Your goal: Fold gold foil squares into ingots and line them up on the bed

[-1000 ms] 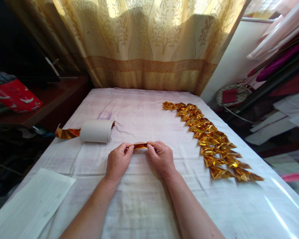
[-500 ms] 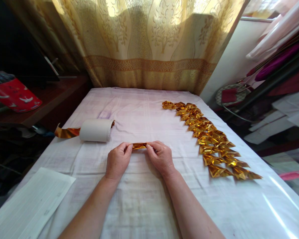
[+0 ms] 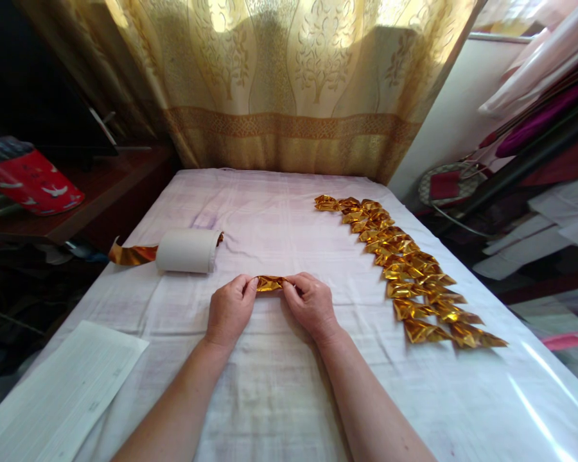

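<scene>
Between my two hands is a small piece of shiny gold foil paper [image 3: 270, 283], creased and held by its ends just above the white cloth [image 3: 270, 385]. My left hand [image 3: 232, 308] pinches its left end between thumb and fingers. On the other end, my right hand [image 3: 310, 301] has the same kind of pinch. The foil's tips are hidden under my fingers. To the right, folded gold foil pieces [image 3: 407, 256] lie in overlapping rows along the cloth. A white cylinder [image 3: 187, 251] lies on its side at the left, with a gold foil strip [image 3: 133, 255] sticking out of one end.
A printed white sheet [image 3: 72, 391] lies at the front left. Beyond the left edge, a red container with white birds [image 3: 33, 179] stands on a dark wooden surface. A gold curtain [image 3: 279, 77] hangs behind. Clothes and a round bag [image 3: 450, 183] are at the right.
The foil between my hands has opened out slightly and shows a broader, more creased face. Both hands keep their pinch in nearly the same place. The view has shifted a little.
</scene>
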The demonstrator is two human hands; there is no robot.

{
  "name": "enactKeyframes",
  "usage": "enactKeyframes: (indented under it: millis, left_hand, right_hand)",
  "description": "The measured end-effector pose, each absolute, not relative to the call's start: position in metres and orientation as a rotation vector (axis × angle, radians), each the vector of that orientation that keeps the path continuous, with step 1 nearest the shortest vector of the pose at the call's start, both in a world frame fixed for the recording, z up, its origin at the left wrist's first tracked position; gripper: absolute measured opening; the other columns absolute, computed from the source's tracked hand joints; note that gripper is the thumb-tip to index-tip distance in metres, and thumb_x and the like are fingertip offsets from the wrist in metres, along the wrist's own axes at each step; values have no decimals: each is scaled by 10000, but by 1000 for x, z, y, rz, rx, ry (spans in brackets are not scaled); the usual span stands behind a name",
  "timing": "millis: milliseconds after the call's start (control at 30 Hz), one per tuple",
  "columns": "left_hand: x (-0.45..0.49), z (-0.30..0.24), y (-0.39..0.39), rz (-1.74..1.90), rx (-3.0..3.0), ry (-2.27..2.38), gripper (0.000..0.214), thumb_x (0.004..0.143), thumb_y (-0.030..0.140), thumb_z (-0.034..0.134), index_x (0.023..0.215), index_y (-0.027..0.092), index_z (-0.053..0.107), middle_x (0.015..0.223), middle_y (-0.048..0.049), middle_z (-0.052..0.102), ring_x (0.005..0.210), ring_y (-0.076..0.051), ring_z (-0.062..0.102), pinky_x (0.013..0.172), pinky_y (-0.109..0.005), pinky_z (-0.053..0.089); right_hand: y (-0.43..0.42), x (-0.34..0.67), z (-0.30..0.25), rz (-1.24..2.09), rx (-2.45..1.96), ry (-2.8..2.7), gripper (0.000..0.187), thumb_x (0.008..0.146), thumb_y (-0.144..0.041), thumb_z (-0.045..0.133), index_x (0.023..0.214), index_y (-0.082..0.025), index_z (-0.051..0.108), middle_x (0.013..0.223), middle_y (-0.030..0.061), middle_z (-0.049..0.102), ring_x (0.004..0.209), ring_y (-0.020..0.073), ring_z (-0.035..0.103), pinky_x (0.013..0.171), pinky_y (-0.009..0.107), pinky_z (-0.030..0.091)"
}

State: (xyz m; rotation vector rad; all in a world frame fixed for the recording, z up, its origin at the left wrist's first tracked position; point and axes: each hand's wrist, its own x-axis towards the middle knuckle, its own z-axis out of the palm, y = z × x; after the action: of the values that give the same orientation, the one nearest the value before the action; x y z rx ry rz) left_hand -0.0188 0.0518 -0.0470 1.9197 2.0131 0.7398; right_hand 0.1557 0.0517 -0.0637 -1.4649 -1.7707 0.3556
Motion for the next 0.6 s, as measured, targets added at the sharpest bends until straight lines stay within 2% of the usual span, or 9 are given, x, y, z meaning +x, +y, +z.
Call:
enactKeyframes:
  millis: [333, 600]
  left_hand:
    - [-19, -50, 53, 704, 1971, 2005, 231, 929, 291, 504, 855, 217, 710, 776, -30, 744, 674, -155, 636, 608, -239, 350]
    - [-21, -51, 52, 706, 2001, 1963, 233, 928, 306, 503, 849, 229, 707, 759, -11, 739, 683, -148, 639, 615, -227, 363]
  right_hand:
    - [52, 156, -63, 407, -1339, -1795, 228, 858, -222, 531, 796, -213, 750, 743, 37, 716, 665, 144, 643, 647, 232, 472]
    - [53, 156, -63, 409, -1397, -1773, 232, 869, -220, 530, 798, -217, 751, 744, 35, 716, 679, 144, 647, 663, 229, 474]
